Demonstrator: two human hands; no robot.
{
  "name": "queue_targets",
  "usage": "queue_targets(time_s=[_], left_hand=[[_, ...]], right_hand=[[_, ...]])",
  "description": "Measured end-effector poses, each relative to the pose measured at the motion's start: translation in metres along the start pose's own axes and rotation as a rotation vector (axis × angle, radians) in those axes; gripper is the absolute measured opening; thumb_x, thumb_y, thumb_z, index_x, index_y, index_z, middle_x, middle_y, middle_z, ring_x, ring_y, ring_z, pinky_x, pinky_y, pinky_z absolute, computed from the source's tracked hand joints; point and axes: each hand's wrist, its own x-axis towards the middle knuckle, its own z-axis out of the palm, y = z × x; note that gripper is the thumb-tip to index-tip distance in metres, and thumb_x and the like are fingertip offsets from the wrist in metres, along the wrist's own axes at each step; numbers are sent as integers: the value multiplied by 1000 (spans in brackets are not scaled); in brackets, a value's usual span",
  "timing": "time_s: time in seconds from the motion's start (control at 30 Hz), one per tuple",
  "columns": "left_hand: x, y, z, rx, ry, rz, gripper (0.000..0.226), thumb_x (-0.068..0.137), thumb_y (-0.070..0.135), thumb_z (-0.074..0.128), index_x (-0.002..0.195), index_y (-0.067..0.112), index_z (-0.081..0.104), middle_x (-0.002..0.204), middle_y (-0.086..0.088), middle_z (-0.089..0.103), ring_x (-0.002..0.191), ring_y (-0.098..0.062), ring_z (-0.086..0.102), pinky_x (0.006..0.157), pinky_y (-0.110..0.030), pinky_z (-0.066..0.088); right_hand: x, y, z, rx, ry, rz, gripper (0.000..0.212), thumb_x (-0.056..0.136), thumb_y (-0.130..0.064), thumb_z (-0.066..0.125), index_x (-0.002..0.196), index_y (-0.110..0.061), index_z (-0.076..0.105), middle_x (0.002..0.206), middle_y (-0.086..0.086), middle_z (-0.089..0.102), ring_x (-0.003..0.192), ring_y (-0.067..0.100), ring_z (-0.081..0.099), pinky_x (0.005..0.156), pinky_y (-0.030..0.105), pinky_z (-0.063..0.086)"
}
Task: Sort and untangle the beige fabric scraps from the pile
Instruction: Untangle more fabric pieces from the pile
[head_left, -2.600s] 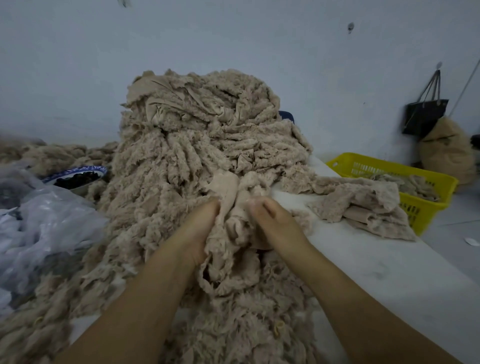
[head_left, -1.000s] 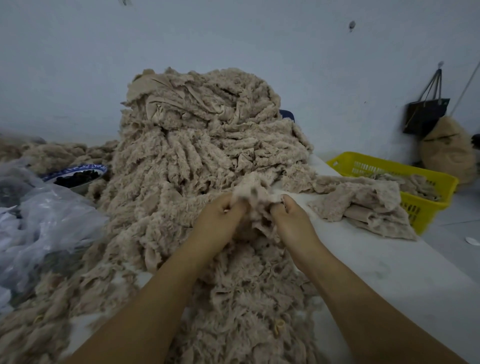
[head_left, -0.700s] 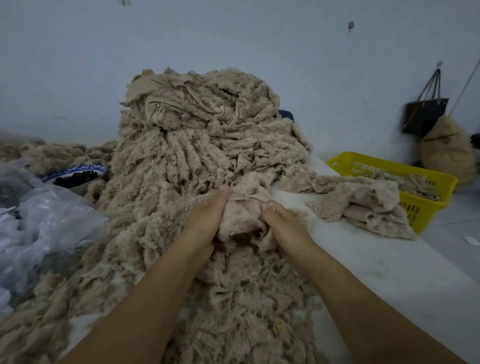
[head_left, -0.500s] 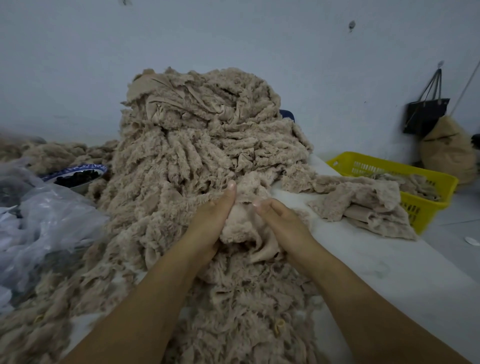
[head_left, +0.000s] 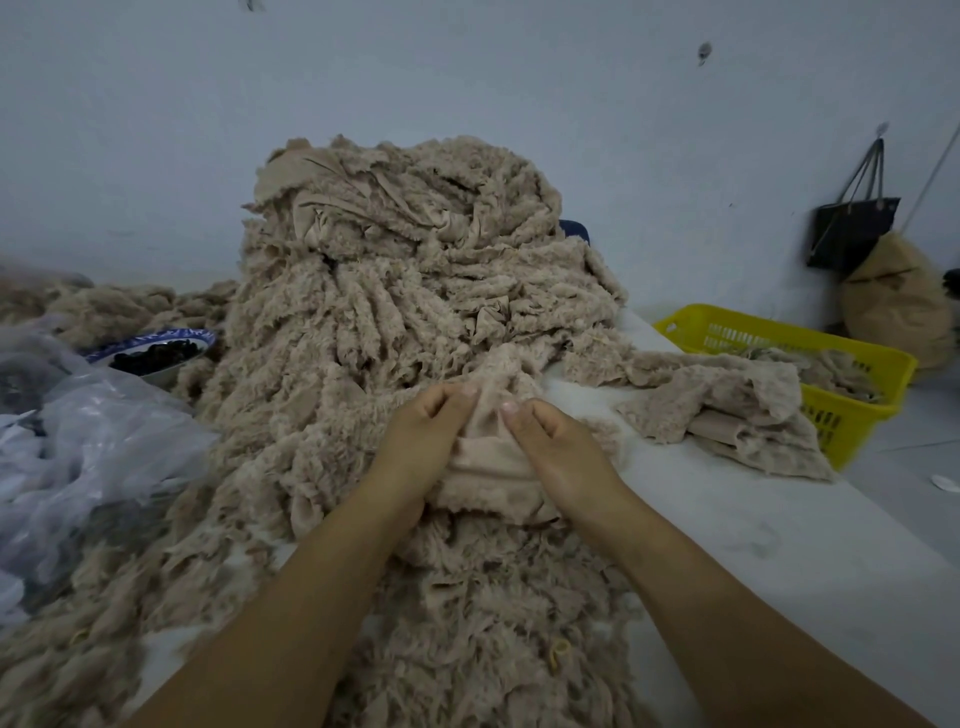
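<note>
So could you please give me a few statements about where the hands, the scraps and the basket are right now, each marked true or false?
1. Both the left hand and the right hand grip one scrap at the front of the big pile. True.
2. The yellow basket is empty. False: beige scraps lie inside it.
3. A small stack of scraps lies on the table to the right of the hands. True.
4. The bowl sits to the right of the pile. False: it sits to the left.
</note>
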Motion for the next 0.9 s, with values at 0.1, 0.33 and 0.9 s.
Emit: queue_targets(time_s=[0.1,0.33,0.9], left_hand=[[2,4,-4,-147,116,-129,28,97,39,61,94,13,71,89,-12,73,81,-22,65,77,-36,56],[4,3,-3,-140,153,-109,28,97,45,59,86,21,70,90,-4,73,85,-22,66,87,-44,55],[-4,0,3,-33,-113,16,36,89,50,66,73,18,61,78,-9,60,74,-23,55,67,-33,45]], right_hand=[[0,0,-2,38,13,5,42,100,-45,50,64,-27,38,50,-18,33,45,-1,31,42,11,27],[0,3,-3,62,9,77,39,100,-49,48,71,-22,43,61,-10,41,54,5,40,48,16,35],[-3,-5,-1,15,-37,8,36,100,-37,54,70,-22,44,53,-17,37,50,1,33,47,17,28]])
